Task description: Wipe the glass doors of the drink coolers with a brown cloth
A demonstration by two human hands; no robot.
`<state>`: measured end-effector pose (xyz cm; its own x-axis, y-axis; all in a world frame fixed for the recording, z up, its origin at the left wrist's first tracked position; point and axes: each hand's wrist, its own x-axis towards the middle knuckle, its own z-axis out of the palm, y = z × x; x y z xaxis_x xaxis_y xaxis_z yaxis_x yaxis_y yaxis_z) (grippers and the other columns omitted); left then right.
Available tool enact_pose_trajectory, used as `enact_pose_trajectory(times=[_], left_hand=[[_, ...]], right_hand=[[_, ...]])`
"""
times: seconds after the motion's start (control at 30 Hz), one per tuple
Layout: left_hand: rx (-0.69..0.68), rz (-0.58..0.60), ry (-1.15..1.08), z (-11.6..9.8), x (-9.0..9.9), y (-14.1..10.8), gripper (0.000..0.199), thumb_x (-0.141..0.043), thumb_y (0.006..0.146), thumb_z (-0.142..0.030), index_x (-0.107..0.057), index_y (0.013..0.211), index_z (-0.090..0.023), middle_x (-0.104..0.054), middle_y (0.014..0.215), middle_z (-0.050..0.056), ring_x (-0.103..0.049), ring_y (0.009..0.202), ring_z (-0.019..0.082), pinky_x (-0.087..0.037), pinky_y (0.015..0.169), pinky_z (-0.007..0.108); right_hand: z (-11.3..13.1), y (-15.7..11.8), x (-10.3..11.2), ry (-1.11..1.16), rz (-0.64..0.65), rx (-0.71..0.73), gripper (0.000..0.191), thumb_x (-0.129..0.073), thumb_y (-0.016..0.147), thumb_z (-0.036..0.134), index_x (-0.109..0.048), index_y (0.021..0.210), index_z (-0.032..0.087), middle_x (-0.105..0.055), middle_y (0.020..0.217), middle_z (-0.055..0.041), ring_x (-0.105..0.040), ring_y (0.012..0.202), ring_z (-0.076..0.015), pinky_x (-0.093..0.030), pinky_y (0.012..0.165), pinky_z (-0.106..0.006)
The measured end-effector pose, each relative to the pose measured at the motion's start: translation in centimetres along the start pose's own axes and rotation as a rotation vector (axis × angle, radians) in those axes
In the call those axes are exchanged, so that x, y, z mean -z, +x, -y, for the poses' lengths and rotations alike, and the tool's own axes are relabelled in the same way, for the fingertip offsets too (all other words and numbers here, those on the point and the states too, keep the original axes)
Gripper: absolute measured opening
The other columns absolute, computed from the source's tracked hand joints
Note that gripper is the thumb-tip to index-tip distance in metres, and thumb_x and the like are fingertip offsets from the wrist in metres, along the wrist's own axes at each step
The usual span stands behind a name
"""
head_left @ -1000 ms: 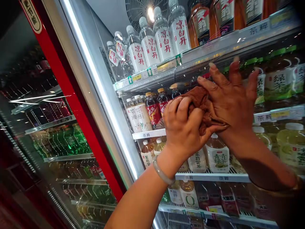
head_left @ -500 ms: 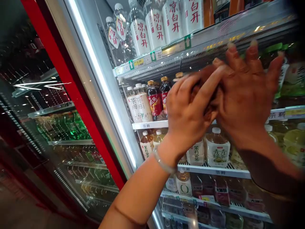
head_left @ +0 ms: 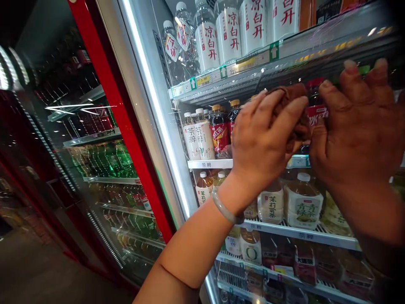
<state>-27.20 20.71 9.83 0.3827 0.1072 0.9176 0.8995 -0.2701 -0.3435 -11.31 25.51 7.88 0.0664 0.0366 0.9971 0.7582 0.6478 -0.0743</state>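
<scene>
My left hand (head_left: 261,135), with a pale bangle (head_left: 225,207) on its wrist, is raised in front of the drinks cooler. Its fingers are wrapped round a crumpled brown cloth (head_left: 295,95). To the right, my right hand (head_left: 363,126) is held up with its fingers spread and holds nothing. It is slightly blurred, and I cannot tell whether its palm touches the cooler's glass. Between the two hands a bottle with a red cap and red label (head_left: 316,112) shows partly. Dark bottles with red labels (head_left: 219,135) stand left of my left hand, on the shelf behind.
Large water bottles (head_left: 229,36) line the upper shelf. Tea bottles (head_left: 303,202) fill a lower shelf, with more drinks below. A bright light strip (head_left: 155,105) and a red door frame (head_left: 117,109) run down the left. Another cooler holds green bottles (head_left: 114,156).
My hands have moved apart, the right one shifting to the right. The brown cloth in my left hand now shows more. The whole view has shifted slightly.
</scene>
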Motion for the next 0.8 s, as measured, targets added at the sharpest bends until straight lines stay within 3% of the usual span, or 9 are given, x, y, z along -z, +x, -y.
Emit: enact_pose_trajectory(times=[0.1,0.27,0.37,0.47,0.53,0.63,0.7,0.8], left_hand=[[0.045,-0.061,-0.036,0.0,-0.1,0.1,0.043,-0.061,0.1,-0.042,-0.063,0.141,-0.028,-0.055,0.152,0.01,-0.041,0.152,0.034,-0.039,0.125,0.053],[-0.077,-0.116,-0.066,-1.8,-1.1,-5.1,0.034,-0.057,0.101,-0.037,-0.07,0.131,-0.027,-0.061,0.144,0.01,-0.049,0.145,0.029,-0.043,0.122,0.05],[-0.119,-0.106,-0.071,-0.3,-0.8,-3.5,0.033,-0.06,0.101,-0.035,-0.07,0.131,-0.03,-0.062,0.144,0.008,-0.051,0.143,0.027,-0.038,0.125,0.052],[-0.047,-0.098,-0.056,1.5,-0.2,-0.2,0.036,-0.062,0.099,-0.035,-0.067,0.135,-0.031,-0.059,0.149,0.007,-0.048,0.145,0.029,-0.035,0.126,0.053],[-0.001,-0.127,-0.062,1.4,-0.2,0.0,0.037,-0.062,0.098,-0.034,-0.067,0.135,-0.03,-0.058,0.15,0.008,-0.049,0.144,0.029,-0.039,0.124,0.052],[-0.003,-0.221,-0.116,-0.3,-0.6,-3.2,0.031,-0.061,0.099,-0.032,-0.071,0.128,-0.027,-0.062,0.141,0.01,-0.054,0.137,0.028,-0.045,0.119,0.049],[-0.117,-0.188,-0.137,-1.0,-0.9,-5.7,0.027,-0.062,0.098,-0.031,-0.072,0.124,-0.029,-0.066,0.135,0.008,-0.055,0.136,0.026,-0.046,0.118,0.048],[-0.227,-0.155,-0.138,0.6,-0.4,-6.2,0.024,-0.063,0.099,-0.03,-0.073,0.122,-0.028,-0.067,0.133,0.007,-0.056,0.134,0.024,-0.045,0.119,0.045]], right_hand=[[-0.4,-0.2,-0.5,-0.078,-0.029,0.037,0.062,-0.057,0.097,0.023,-0.045,0.157,0.036,-0.042,0.167,-0.0018,-0.03,0.16,-0.0289,-0.019,0.13,-0.069],[-0.8,-0.4,-0.9,-0.07,-0.068,0.072,0.059,-0.053,0.1,0.026,-0.044,0.157,0.039,-0.045,0.165,-0.0022,-0.033,0.158,-0.0289,-0.021,0.128,-0.07],[-0.3,-0.4,-0.6,-0.074,-0.061,0.043,0.056,-0.055,0.1,0.026,-0.047,0.155,0.036,-0.047,0.164,-0.0031,-0.034,0.158,-0.0279,-0.021,0.129,-0.067],[0.2,-0.4,-0.5,-0.087,-0.064,0.033,0.056,-0.056,0.099,0.027,-0.049,0.154,0.035,-0.048,0.163,-0.0038,-0.034,0.158,-0.0279,-0.021,0.129,-0.066],[0.4,-0.4,-0.6,-0.09,-0.08,0.038,0.058,-0.057,0.098,0.027,-0.049,0.155,0.037,-0.048,0.163,-0.0037,-0.036,0.157,-0.0287,-0.022,0.128,-0.067],[0.2,-0.5,-0.7,-0.099,-0.112,0.037,0.057,-0.058,0.098,0.027,-0.051,0.153,0.038,-0.051,0.16,-0.0043,-0.039,0.155,-0.0297,-0.025,0.128,-0.066],[0.0,-0.5,-0.7,-0.111,-0.119,0.046,0.056,-0.059,0.098,0.026,-0.053,0.152,0.037,-0.052,0.159,-0.005,-0.041,0.154,-0.0302,-0.026,0.128,-0.064],[0.1,-0.5,-0.7,-0.133,-0.126,0.106,0.057,-0.062,0.095,0.026,-0.055,0.15,0.034,-0.054,0.158,-0.0067,-0.044,0.152,-0.0299,-0.029,0.128,-0.06]])
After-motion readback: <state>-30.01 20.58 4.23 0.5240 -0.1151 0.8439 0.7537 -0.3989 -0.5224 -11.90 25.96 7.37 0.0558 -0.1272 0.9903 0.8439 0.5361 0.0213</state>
